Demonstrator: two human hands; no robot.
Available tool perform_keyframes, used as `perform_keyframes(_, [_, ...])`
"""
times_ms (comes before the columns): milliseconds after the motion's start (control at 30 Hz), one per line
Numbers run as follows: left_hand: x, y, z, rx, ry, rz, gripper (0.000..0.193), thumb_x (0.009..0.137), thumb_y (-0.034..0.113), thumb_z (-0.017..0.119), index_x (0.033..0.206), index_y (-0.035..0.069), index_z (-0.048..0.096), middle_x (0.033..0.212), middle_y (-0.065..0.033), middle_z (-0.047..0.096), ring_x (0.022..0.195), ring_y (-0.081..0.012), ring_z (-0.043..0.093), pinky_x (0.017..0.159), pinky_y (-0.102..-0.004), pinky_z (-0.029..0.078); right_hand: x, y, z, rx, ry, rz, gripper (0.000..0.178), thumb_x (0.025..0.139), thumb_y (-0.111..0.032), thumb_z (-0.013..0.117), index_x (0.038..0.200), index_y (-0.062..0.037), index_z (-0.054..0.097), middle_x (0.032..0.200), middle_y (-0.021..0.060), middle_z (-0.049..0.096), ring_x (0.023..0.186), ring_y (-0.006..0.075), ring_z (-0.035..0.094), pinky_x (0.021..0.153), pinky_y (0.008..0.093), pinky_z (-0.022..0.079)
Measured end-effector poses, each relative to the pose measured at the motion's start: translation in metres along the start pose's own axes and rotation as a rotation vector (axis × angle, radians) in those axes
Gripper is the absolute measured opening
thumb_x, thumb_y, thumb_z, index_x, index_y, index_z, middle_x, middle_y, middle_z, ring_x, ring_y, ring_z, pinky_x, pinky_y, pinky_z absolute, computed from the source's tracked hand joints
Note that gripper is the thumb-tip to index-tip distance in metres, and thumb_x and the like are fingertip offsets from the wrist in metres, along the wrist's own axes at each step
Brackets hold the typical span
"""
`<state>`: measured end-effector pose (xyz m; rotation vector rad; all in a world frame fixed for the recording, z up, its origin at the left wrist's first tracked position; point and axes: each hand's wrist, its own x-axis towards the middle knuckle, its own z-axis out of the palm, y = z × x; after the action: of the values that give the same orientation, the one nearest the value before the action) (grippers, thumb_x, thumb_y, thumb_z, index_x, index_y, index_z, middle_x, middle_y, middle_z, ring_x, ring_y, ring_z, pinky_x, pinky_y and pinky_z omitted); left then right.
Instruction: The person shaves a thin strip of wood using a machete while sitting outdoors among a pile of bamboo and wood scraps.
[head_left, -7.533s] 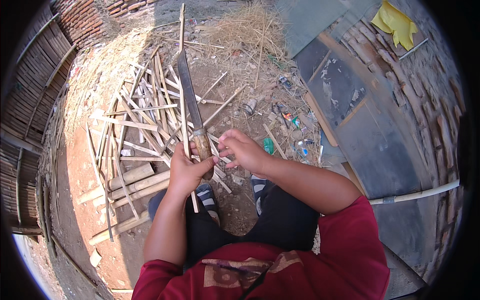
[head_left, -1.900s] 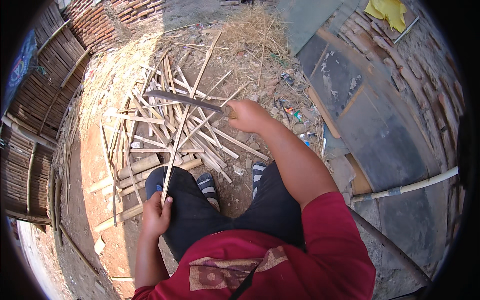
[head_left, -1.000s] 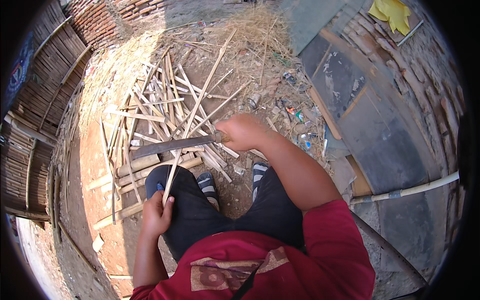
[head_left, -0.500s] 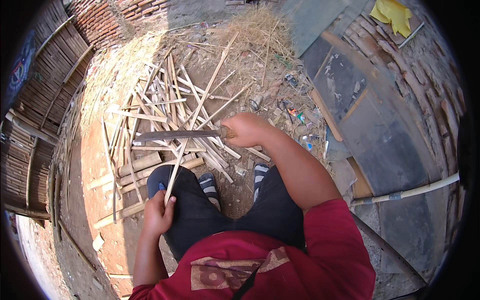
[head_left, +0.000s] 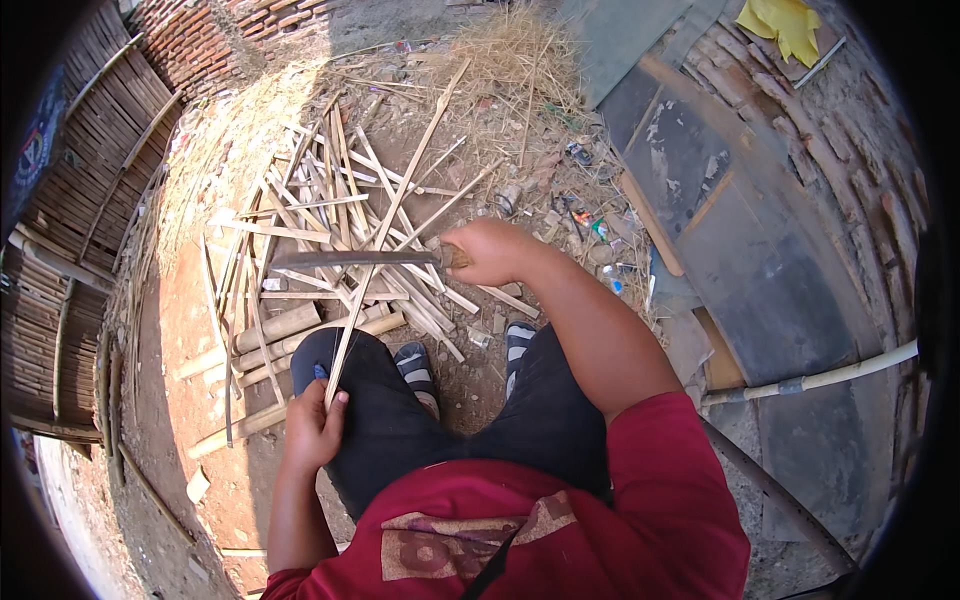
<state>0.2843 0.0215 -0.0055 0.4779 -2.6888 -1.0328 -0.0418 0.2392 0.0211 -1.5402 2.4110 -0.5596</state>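
My left hand is closed round the near end of a long split bamboo strip, above my left knee. A bit of blue shows at its fingers. The strip slants away to the far right, over the pile. In my right hand is the wooden handle of a machete, its long dark blade pointing left. The blade lies across the strip about midway along; whether it bites into the bamboo I cannot tell.
Loose bamboo strips lie heaped on the ground ahead, with thick bamboo poles by my left knee. Dry straw and litter are beyond. Dark panels lean at the right, a woven bamboo wall stands left.
The machete blade has tipped slightly and shifted a little up along the strip. Both hands keep their grip and have hardly moved.
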Motion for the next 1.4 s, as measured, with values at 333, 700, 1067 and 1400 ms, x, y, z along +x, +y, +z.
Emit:
perform_keyframes(333, [0.002,0.001,0.004,-0.017,0.013,-0.069,0.020,0.098,0.018,0.066,0.094,-0.001,0.062,0.061,-0.0128,0.055,0.054,-0.0210,0.050,0.054,-0.0364,0.041,-0.010,-0.023,-0.003,-0.119,0.032,0.072,0.038,0.079,-0.026,0.074,0.112,-0.0089,0.067,0.097,0.0213,0.071,0.095,0.0416,0.068,0.082,0.0498,0.055])
perform_keyframes(700, [0.001,-0.002,0.002,-0.034,0.004,-0.044,0.020,0.097,0.019,0.066,0.096,-0.001,0.063,0.062,-0.0141,0.056,0.054,-0.0230,0.050,0.054,-0.0360,0.041,-0.001,0.038,-0.005,0.109,0.454,0.259,0.030,0.078,-0.024,0.075,0.101,-0.0069,0.065,0.086,0.0212,0.070,0.088,0.0437,0.068,0.076,0.0542,0.052])
perform_keyframes(1067, [0.001,-0.006,0.001,-0.045,-0.014,-0.052,0.022,0.099,0.021,0.065,0.096,-0.002,0.063,0.062,-0.0123,0.054,0.056,-0.0189,0.049,0.055,-0.0354,0.040,0.005,0.018,-0.009,0.126,0.216,0.217,0.035,0.077,-0.022,0.071,0.109,-0.0082,0.070,0.098,0.0211,0.072,0.094,0.0433,0.068,0.084,0.0500,0.055])
perform_keyframes(1400, [0.005,0.000,-0.001,-0.008,-0.052,-0.051,0.021,0.098,0.019,0.065,0.096,-0.001,0.062,0.062,-0.0103,0.052,0.057,-0.0163,0.047,0.055,-0.0351,0.040,-0.007,-0.048,0.009,-0.154,-0.050,-0.118,0.029,0.078,-0.022,0.072,0.101,-0.0050,0.065,0.084,0.0215,0.069,0.085,0.0435,0.068,0.075,0.0524,0.054])
